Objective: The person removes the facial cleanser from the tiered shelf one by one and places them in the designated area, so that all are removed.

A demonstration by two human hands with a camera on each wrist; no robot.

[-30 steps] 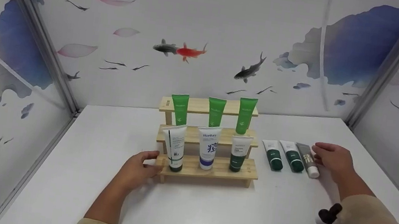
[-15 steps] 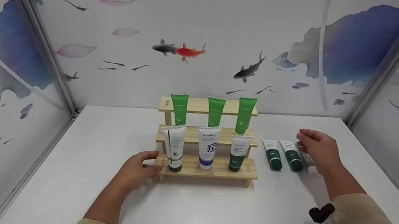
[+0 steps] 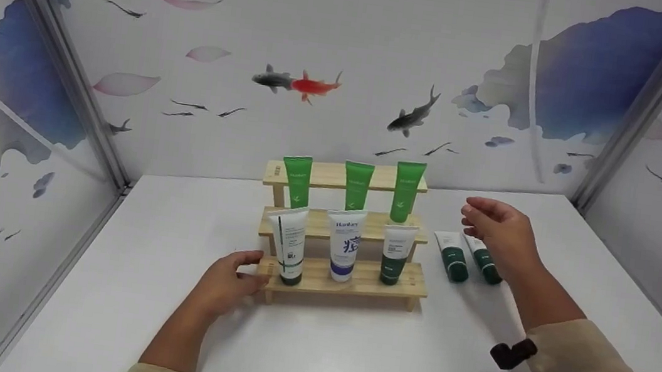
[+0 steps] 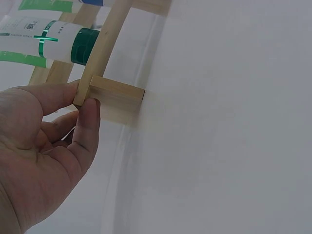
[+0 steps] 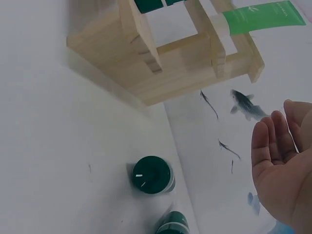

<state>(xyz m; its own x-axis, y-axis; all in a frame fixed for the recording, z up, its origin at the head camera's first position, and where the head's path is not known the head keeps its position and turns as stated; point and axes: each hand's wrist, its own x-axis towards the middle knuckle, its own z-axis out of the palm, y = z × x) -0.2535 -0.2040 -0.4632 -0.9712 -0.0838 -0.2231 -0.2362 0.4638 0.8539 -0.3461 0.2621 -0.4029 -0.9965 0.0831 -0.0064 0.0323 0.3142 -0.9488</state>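
Wooden rack (image 3: 367, 283), edge in pinch of left hand (image 3: 229, 281); right hand (image 3: 502, 235) loose near tubes (image 3: 454, 259); bare foreground tabletop (image 3: 360, 357)

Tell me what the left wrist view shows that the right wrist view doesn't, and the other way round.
Only the left wrist view: the left hand pinching the end of the rack's front plank, and the white tube with a green cross.

Only the right wrist view: the right hand, holding nothing visible; two lying tubes, seen at their green caps; and a fish print on the wall.

Both: the rack from different sides, part of the white table, and at least one green tube, not necessarily the same one.
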